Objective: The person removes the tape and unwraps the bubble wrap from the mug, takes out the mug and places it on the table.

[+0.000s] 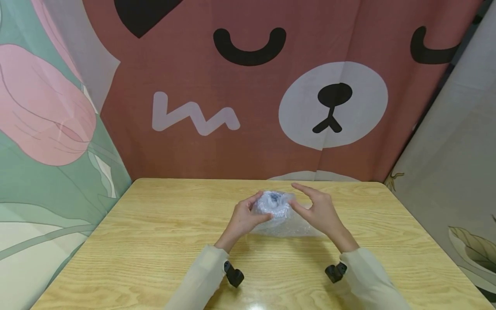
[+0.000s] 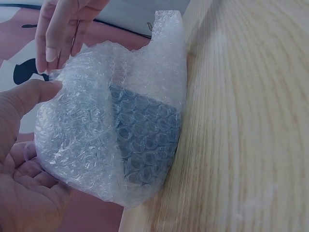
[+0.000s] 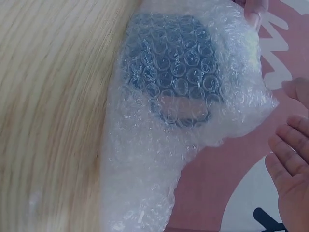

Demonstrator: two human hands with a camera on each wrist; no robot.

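Note:
A dark blue mug (image 3: 169,58) stands on the table inside a loose layer of clear bubble wrap (image 1: 280,221). What looks like its handle shows through the bubbles in the right wrist view. My left hand (image 1: 245,216) holds the wrapped mug from the left, thumb on the near side and fingers curved around the far side. On the other side, my right hand (image 1: 322,212) hovers by the gathered top of the wrap with thumb and fingers spread. In the right wrist view that hand's fingers (image 3: 289,145) are straight and apart from the plastic.
A loose flap of the wrap (image 3: 137,193) trails over the wood-grain table (image 1: 174,241) to the right. Printed cloth hangings (image 1: 252,155) stand behind the table and along both sides. Each sleeve carries a small black wrist camera (image 1: 234,274).

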